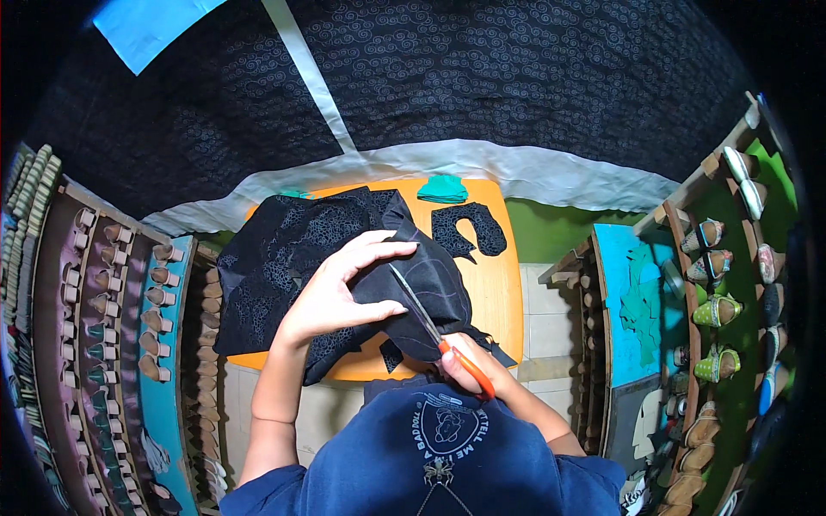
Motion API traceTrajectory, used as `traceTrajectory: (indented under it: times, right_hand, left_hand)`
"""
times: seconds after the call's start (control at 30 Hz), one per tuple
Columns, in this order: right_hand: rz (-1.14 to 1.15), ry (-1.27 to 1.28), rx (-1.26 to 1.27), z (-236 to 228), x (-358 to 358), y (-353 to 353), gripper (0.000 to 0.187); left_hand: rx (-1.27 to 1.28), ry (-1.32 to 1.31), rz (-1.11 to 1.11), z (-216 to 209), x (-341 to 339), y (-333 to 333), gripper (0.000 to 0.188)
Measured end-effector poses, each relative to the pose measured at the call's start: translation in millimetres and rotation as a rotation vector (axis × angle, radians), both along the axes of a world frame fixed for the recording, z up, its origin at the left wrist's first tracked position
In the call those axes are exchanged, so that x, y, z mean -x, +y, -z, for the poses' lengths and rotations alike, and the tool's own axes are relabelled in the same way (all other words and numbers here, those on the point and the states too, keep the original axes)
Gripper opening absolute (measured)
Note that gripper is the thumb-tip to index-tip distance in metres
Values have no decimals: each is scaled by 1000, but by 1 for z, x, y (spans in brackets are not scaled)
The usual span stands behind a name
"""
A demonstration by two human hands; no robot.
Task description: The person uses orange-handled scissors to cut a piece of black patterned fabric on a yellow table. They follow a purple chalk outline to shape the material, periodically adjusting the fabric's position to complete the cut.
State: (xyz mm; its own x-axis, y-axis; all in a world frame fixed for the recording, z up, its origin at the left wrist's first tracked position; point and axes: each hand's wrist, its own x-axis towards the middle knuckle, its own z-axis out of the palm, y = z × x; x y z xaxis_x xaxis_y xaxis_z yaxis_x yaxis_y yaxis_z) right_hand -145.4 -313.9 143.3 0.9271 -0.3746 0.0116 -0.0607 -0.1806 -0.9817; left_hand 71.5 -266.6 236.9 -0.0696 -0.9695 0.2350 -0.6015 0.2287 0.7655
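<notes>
My right hand point(466, 351) is closed around the orange handles of a pair of scissors point(422, 315). Their blades point up and to the left over a dark fabric piece point(440, 277) with thin drawn curved lines. On the left edge of that piece lies my left hand point(344, 288), thumb and fingers spread apart on either side of the blade tips. Beneath and to the left spreads a larger black patterned fabric point(288, 245). A curved black cutout point(490, 232) rests beyond the piece, at the right. Part of my right hand is hidden by the scissors' handles.
An orange-topped table point(506, 297) carries the fabric, with a folded green cloth point(442, 188) at its far edge. Shoe racks stand close by on the left point(129, 284) and right point(688, 284). Green scraps point(639, 301) lie on a blue surface. Dark patterned cloth point(516, 77) hangs beyond the table.
</notes>
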Motion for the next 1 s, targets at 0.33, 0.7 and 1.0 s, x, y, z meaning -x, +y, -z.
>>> traceTrajectory:
  times: [0.33, 0.7, 1.0]
  right_hand:
    - [31, -1, -75, 10, 3, 4, 39]
    - [-11, 96, -63, 5, 18, -3, 27]
    - [-36, 68, -91, -5, 10, -8, 50]
  left_hand:
    - [36, 77, -105, -2, 5, 1, 58]
    - [66, 35, -198, 1, -8, 1, 61]
    - [53, 24, -44, 4, -2, -1, 61]
